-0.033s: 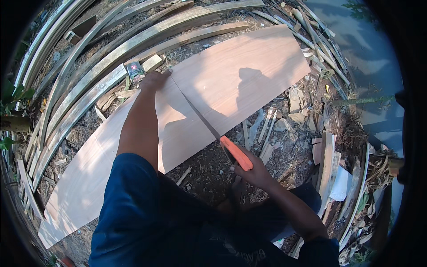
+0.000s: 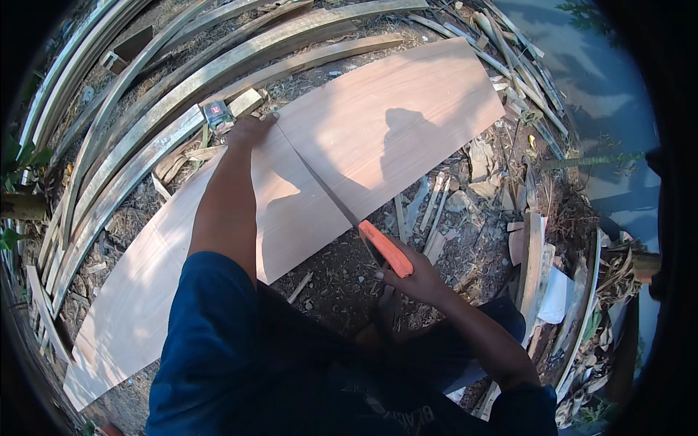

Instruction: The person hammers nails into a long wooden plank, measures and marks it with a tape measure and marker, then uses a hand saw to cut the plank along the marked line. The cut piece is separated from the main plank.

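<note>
A long sheet of pale plywood (image 2: 436, 80) lies slantwise across the view. My right hand (image 2: 417, 280) is closed round the orange handle of a handsaw (image 2: 384, 248), just off the sheet's near edge. The saw's thin blade runs forward and left over the plywood, along a thin dark line that reaches toward the far edge. At that far edge, close to the end of the line, my left hand (image 2: 251, 132) grips the sheet; some of its fingers are hidden. A dark tape measure (image 2: 217, 114) rests just beyond my left hand.
Several long timber strips (image 2: 240, 62) lie beyond the sheet and down the left. Scrap wood and dry litter cover the soil at the right, with a white scrap (image 2: 556, 296) among them. A grey paved strip (image 2: 582, 80) borders the far right.
</note>
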Demonstrator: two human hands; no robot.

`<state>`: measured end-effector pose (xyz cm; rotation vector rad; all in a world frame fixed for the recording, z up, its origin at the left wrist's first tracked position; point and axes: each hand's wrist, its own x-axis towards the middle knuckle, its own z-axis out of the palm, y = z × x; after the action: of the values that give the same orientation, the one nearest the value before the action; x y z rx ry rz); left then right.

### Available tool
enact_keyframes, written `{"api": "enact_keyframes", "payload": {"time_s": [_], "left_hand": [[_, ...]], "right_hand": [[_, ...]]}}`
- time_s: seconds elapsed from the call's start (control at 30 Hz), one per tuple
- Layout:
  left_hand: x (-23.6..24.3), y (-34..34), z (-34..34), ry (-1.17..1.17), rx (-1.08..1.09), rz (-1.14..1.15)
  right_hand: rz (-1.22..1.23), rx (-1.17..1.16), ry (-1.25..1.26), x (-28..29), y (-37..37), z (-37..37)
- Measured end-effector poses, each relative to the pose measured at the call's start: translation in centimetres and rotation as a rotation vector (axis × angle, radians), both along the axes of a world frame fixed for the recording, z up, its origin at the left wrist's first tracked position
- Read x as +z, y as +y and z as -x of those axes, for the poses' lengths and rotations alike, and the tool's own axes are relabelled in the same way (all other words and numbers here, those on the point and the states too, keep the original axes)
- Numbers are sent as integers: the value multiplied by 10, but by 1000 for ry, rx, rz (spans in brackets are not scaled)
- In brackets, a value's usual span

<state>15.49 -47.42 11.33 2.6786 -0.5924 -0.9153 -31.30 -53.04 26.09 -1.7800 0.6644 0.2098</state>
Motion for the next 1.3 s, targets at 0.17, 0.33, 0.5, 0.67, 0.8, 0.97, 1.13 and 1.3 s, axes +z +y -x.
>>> {"api": "enact_keyframes", "payload": {"time_s": [0.17, 0.33, 0.5, 0.67, 0.8, 0.97, 1.13, 1.3], "left_hand": [[-20, -5, -13, -34, 4, 41], [-30, -4, -21, 10, -33, 71], [-32, -3, -26, 95, -56, 89], [-24, -2, -28, 103, -58, 92], [-13, 2, -24, 103, -78, 101], [-4, 6, -26, 95, -107, 129], [-3, 4, -27, 63, -147, 141], [-2, 3, -24, 7, -174, 133]], "right_hand": [[30, 246, 231, 14, -14, -21], [596, 420, 482, 114, -4, -20], [1006, -420, 574, 215, 74, 52], [1097, -990, 565, 178, 165, 95], [1062, -974, 380, 165, 187, 106], [983, -814, 582, 208, 247, 80], [620, -712, 486, 259, 246, 77], [516, -777, 117, 226, 145, 107]]}}
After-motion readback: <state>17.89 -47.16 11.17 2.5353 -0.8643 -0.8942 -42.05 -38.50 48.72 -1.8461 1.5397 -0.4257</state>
